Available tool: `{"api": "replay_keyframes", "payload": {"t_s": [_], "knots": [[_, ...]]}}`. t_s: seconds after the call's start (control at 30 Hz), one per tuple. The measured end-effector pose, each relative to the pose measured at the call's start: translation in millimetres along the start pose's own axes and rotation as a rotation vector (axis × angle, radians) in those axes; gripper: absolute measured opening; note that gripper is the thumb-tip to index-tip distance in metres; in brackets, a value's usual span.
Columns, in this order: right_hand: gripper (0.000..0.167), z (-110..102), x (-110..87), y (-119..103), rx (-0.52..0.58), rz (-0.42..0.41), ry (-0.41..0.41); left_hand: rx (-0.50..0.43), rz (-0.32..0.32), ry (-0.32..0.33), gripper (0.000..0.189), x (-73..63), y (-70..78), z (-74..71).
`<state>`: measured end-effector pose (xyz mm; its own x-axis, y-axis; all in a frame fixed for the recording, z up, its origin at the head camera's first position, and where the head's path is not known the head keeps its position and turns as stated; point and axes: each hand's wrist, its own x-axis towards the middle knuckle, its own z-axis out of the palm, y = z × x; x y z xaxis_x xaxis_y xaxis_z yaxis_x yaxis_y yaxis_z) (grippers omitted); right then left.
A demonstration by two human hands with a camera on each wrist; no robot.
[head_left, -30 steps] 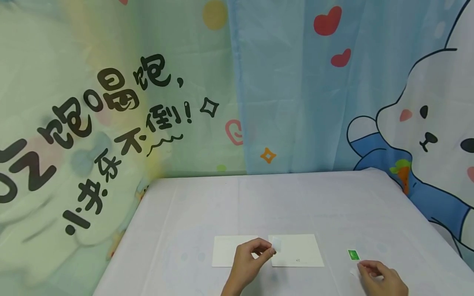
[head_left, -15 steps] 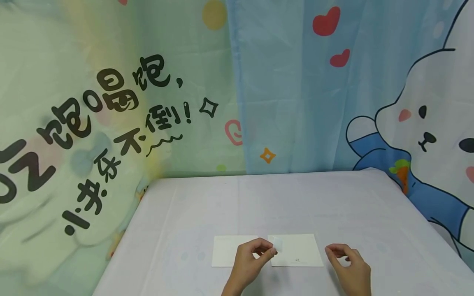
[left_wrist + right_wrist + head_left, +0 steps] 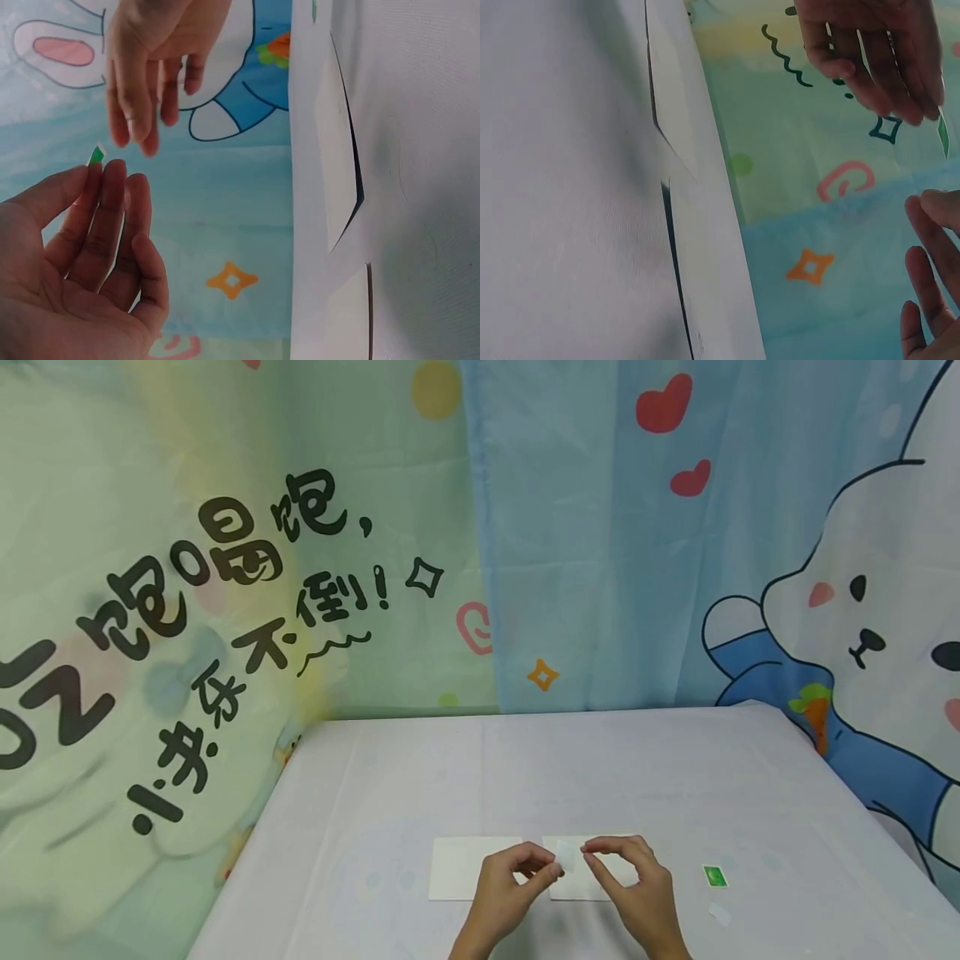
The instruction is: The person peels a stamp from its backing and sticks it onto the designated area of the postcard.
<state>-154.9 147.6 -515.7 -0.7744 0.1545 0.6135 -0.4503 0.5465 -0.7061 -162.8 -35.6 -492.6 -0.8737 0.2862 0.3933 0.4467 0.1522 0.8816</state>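
My left hand pinches a small green stamp between thumb and forefinger. In the head view its pale back faces me. My right hand hovers just to the right, thumb and forefinger tips close together and nothing visible between them; a small gap separates them from the stamp. Below the hands lie two white rectangular cards, the left card and the right card, both partly covered by the hands.
A second green stamp with a white edge lies to the right on the white tablecloth. Near it is a small whitish scrap. A printed curtain hangs behind the table.
My right hand has come left from beside the scrap and the second stamp to the stamp in my left hand. The scrap now lies on the cloth. My left hand has barely moved.
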Motion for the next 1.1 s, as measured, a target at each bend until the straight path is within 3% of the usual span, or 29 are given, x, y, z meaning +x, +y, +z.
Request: {"api": "replay_keyframes", "payload": {"t_s": [0.27,0.63,1.1], "knots": [[0.029,-3,7.2,-36,0.053,-0.063,-0.027,-0.012,0.017,-0.008,0.015,-0.9,-2.4,0.0],[0.03,3,0.8,-12,0.05,-0.093,-0.039,-0.03,-0.002,-0.017,0.014,-2.2,-6.3,0.2],[0.029,3,-1.0,-14,0.058,-0.06,-0.065,-0.031,0.002,0.003,0.012,-2.9,-5.2,-0.8]]}}
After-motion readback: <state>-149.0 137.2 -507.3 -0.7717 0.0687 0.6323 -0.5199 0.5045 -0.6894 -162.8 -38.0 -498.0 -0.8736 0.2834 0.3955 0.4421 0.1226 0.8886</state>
